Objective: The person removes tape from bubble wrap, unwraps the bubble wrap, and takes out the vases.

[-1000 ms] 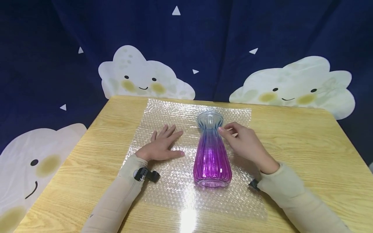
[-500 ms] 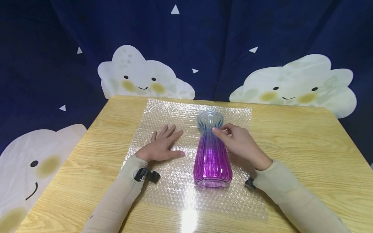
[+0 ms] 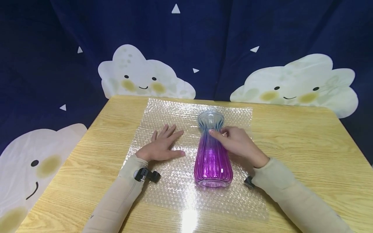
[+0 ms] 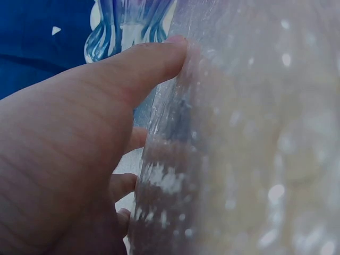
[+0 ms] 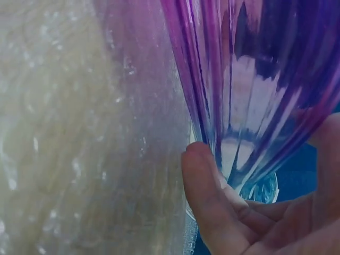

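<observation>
A ribbed glass vase (image 3: 213, 161), magenta at its base and fading to clear blue at the mouth, lies on its side with the mouth pointing away. Beneath it is spread a sheet of bubble wrap (image 3: 172, 191). My right hand (image 3: 240, 142) holds the vase by its narrow neck, thumb across the top; the right wrist view shows fingers curled at the ribbed glass (image 5: 249, 101). To the left of the vase, my left hand (image 3: 160, 147) rests palm down on the bubble wrap with fingers spread. Its thumb (image 4: 159, 58) lies along the sheet in the left wrist view.
The sheet lies on a light wooden table (image 3: 300, 145), whose wood extends to both sides of it. Behind the far edge hangs a dark blue curtain (image 3: 163, 29) printed with smiling clouds. Both sleeved forearms reach in from the near edge.
My right hand has moved left onto the vase's neck, its thumb sliding over the top and its grip closing round it. The left hand and the vase stay in place.
</observation>
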Tool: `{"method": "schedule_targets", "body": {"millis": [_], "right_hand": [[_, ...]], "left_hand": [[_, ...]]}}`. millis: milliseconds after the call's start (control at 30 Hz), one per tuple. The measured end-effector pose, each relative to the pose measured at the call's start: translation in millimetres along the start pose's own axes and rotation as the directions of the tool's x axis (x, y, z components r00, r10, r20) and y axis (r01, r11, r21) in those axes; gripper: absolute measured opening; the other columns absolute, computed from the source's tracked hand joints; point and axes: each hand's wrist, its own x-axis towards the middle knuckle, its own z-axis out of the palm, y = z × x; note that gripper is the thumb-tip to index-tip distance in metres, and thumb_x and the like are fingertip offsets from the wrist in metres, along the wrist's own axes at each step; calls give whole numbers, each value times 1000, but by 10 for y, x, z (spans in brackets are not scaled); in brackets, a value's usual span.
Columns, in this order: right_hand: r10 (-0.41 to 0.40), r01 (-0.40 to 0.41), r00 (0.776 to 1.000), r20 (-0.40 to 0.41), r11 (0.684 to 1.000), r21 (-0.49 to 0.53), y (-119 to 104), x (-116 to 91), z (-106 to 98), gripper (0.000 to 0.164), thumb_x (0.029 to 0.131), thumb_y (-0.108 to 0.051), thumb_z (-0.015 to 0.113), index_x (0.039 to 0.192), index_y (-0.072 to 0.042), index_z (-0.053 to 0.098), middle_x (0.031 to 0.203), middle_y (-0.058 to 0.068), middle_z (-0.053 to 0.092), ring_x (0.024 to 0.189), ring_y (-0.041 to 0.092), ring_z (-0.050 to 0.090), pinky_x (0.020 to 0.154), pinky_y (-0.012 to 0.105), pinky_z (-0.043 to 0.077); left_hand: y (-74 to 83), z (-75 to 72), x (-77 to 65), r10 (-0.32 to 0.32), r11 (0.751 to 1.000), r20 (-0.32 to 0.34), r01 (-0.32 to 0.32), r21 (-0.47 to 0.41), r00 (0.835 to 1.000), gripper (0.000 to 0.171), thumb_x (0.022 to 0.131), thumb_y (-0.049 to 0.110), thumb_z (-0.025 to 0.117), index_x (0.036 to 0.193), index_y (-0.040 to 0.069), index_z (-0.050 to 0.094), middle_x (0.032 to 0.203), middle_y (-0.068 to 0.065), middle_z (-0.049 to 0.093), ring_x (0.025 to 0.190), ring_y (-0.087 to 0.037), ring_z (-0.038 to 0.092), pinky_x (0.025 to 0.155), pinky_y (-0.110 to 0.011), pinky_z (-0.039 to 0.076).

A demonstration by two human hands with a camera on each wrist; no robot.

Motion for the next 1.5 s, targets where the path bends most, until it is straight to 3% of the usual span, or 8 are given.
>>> {"method": "schedule_targets", "body": {"millis": [167, 333, 500, 733, 833, 1000, 1200, 1500], "right_hand": [[25, -26, 999, 42, 999, 20, -7, 30, 13, 79, 93, -79, 48, 112, -6, 70, 97, 11, 76, 84, 22, 70, 73, 32, 57], [60, -64, 994, 89, 997, 46, -11, 51, 18, 85, 91, -83, 47, 122, -6, 70, 114, 15, 77, 102, 27, 73, 91, 44, 61], [82, -111, 983, 162, 977, 180, 1, 75, 24, 86, 91, -80, 53, 127, -3, 67, 116, 17, 76, 100, 25, 75, 92, 42, 62], [79, -212, 953, 291, 862, 460, 58, 108, 65, 86, 95, -66, 61, 142, 5, 52, 123, 25, 73, 99, 30, 78, 87, 45, 65], [72, -247, 942, 329, 810, 531, 72, 122, 83, 87, 97, -62, 61, 149, 5, 44, 131, 28, 69, 105, 34, 77, 89, 48, 65], [45, -271, 929, 368, 760, 591, 113, 128, 99, 86, 98, -61, 60, 152, 2, 38, 135, 27, 66, 111, 34, 75, 92, 49, 64], [33, -270, 926, 375, 753, 601, 134, 127, 96, 76, 100, -59, 58, 143, 3, 53, 130, 24, 70, 107, 30, 77, 93, 45, 64], [42, -278, 926, 376, 749, 602, 105, 145, 78, 73, 99, -56, 61, 139, 5, 56, 126, 20, 73, 105, 25, 77, 93, 42, 64]], "left_hand": [[-1, -1, 0, -3, 1000, 3, 3, -6, 1000, 93, 92, 68, 62, 167, 31, 20, 177, -8, -3, 163, -37, -13, 126, -72, -12], [2, -3, 1, -2, 1000, 2, 2, -12, 1000, 93, 92, 68, 62, 167, 31, 21, 177, -8, -2, 163, -37, -12, 125, -72, -13], [6, -5, 2, -5, 1000, 4, 5, -7, 1000, 93, 92, 68, 62, 167, 31, 21, 177, -9, -2, 163, -37, -12, 125, -72, -12], [9, -2, 14, -4, 1000, 7, 4, -1, 1000, 93, 92, 69, 61, 167, 31, 20, 177, -8, -3, 163, -36, -12, 126, -72, -13], [9, -3, 11, -3, 1000, 5, 3, -5, 1000, 93, 92, 69, 61, 167, 31, 20, 177, -8, -3, 163, -36, -13, 126, -72, -13], [12, -7, 0, 0, 1000, 2, 0, -7, 1000, 93, 93, 68, 61, 167, 30, 20, 177, -9, -2, 163, -37, -12, 126, -72, -12], [18, -16, -14, 5, 1000, 1, -5, -6, 1000, 93, 92, 67, 62, 167, 30, 20, 177, -9, -2, 163, -38, -12, 125, -73, -12], [20, -5, -14, -3, 1000, -5, 3, -7, 1000, 92, 92, 68, 62, 167, 31, 20, 177, -8, -2, 163, -37, -12, 126, -72, -12]]}}
